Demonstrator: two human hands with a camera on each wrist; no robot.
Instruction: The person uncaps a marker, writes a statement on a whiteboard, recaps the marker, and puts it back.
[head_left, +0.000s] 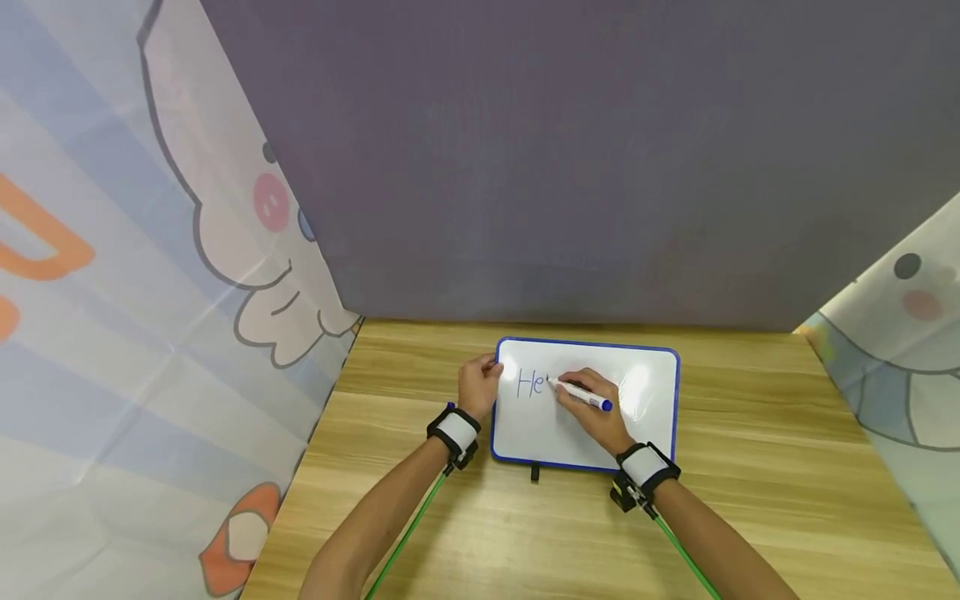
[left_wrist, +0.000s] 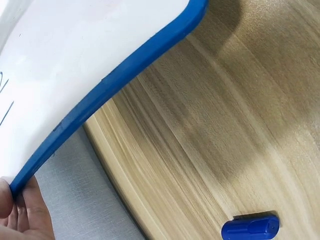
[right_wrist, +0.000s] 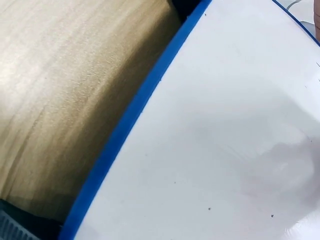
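A whiteboard (head_left: 540, 433) with a blue frame bears the handwritten letters "He" (head_left: 530, 383) in blue. My left hand (head_left: 477, 387) pinches the board's left edge, thumb at the front and the other fingers behind, as the left wrist view shows. Between the fingers of my right hand (head_left: 603, 421) is a white marker (head_left: 583, 393) with a blue end. Its dark tip points left, right at the board just past the "e". The right wrist view shows the board's surface (right_wrist: 210, 130) with a few small specks, but not the marker.
A blue marker cap (left_wrist: 250, 227) lies on the wooden table (head_left: 750, 433) left of the board. At the board's lower edge a small black piece (head_left: 535, 472) sticks out. A grey panel (head_left: 562, 167) rises behind the table, and printed cloths (head_left: 150, 375) hang at the sides.
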